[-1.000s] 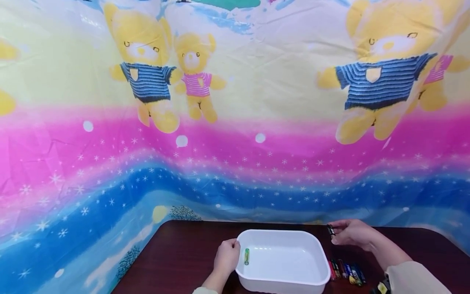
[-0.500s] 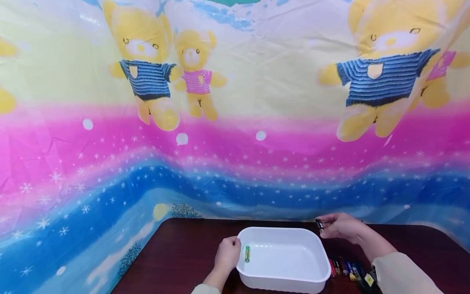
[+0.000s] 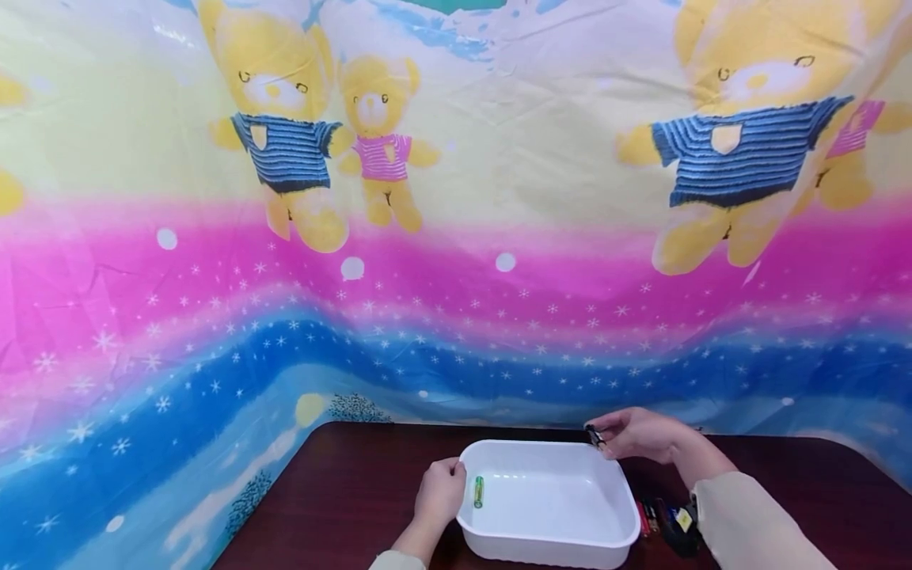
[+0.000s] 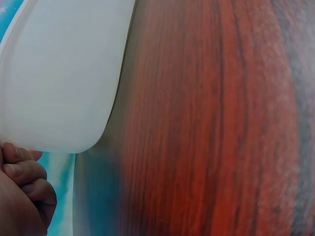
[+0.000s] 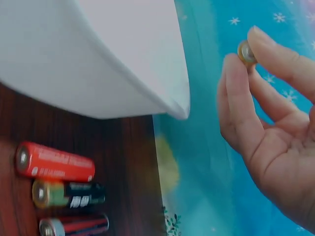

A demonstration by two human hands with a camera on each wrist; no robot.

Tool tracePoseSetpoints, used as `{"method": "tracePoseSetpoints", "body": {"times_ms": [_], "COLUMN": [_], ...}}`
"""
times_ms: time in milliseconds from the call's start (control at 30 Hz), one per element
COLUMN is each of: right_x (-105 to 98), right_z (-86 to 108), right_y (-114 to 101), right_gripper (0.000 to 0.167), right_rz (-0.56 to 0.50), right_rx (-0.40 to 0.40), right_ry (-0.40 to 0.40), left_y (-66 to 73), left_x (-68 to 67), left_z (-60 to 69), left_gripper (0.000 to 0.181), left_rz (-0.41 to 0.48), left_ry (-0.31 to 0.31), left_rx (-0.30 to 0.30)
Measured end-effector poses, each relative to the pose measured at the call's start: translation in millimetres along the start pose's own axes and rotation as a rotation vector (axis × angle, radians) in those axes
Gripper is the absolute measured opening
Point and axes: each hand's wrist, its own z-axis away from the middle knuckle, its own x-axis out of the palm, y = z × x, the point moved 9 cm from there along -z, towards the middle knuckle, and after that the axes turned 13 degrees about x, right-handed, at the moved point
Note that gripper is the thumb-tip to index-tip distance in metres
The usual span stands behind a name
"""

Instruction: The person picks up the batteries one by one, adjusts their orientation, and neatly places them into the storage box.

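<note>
A white tray [image 3: 549, 547] stands on the dark table, with a green battery [image 3: 479, 492] lying inside at its left. My left hand [image 3: 439, 495] grips the tray's left rim; its curled fingers show at the tray corner in the left wrist view. Between thumb and fingertips my right hand [image 3: 644, 437] pinches a dark battery [image 3: 595, 435] above the tray's back right corner. In the right wrist view that battery [image 5: 247, 53] shows end-on, beside the tray wall [image 5: 123, 88].
Right of the tray lie several loose batteries, among them a red one [image 5: 59, 163] and a black and gold one [image 5: 74, 194]. The right wrist's camera partly covers them in the head view. A printed curtain [image 3: 456, 317] hangs behind the table [image 3: 342, 491].
My right hand has moved left with the dark battery, from beyond the tray's right side to its back right corner. My left hand stays on the rim.
</note>
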Motion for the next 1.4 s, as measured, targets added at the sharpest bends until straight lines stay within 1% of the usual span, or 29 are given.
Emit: {"method": "tracePoseSetpoints", "body": {"times_ms": [133, 233, 333, 400, 600, 733, 800, 933, 1033, 1133, 1267, 1400], "right_x": [13.7, 21.7, 27.4, 31.4, 38.3, 42.6, 46.4, 57.5, 63.6, 66.0, 70.1, 74.8], "right_z": [-8.8, -14.3, -20.5, -24.7, -33.9, -39.4, -42.6, -50.1, -55.5, -58.9, -60.0, -59.6], "right_y": [-5.9, -11.3, -14.6, -15.7, -13.7, -11.8, -12.2, -15.4, -15.8, -13.0, -10.1, -8.9], "right_gripper": [0.06, 0.059, 0.058, 0.058, 0.058, 0.057, 0.057, 0.058, 0.059, 0.06, 0.062, 0.062], "right_rz": [-0.004, -0.002, -0.005, -0.018, -0.049, -0.046, -0.04, -0.042, -0.055, -0.073, -0.079, -0.064], "right_rx": [0.002, -0.005, -0.012, -0.017, -0.025, -0.028, -0.038, -0.072, -0.083, -0.081, -0.097, -0.12], "right_ry": [-0.088, -0.108, -0.114, -0.131, -0.195, -0.227, -0.242, -0.285, -0.295, -0.283, -0.291, -0.302], "left_y": [0.8, 2.4, 0.8, 0.0, 1.8, 2.0, 1.5, -0.3, -0.4, 0.7, 2.2, 3.1], "left_x": [-0.9, -1.9, -0.9, -0.6, 2.0, 4.5, 3.8, -0.9, -3.6, -3.6, -2.1, -0.4], "left_z": [0.1, 0.5, 0.8, 1.0, -0.1, -1.0, -0.7, 0.7, 1.6, 2.0, 1.7, 2.1], "left_gripper": [0.028, 0.028, 0.028, 0.028, 0.029, 0.029, 0.029, 0.029, 0.029, 0.029, 0.029, 0.029], "left_rz": [0.004, 0.012, 0.027, 0.033, 0.042, 0.063, 0.069, 0.047, 0.033, 0.032, 0.022, 0.014], "left_ry": [0.005, 0.011, 0.013, 0.015, 0.014, 0.004, 0.008, 0.027, 0.035, 0.035, 0.037, 0.034], "left_rx": [0.008, 0.015, 0.011, 0.011, 0.011, 0.015, 0.018, 0.019, 0.02, 0.025, 0.025, 0.02]}}
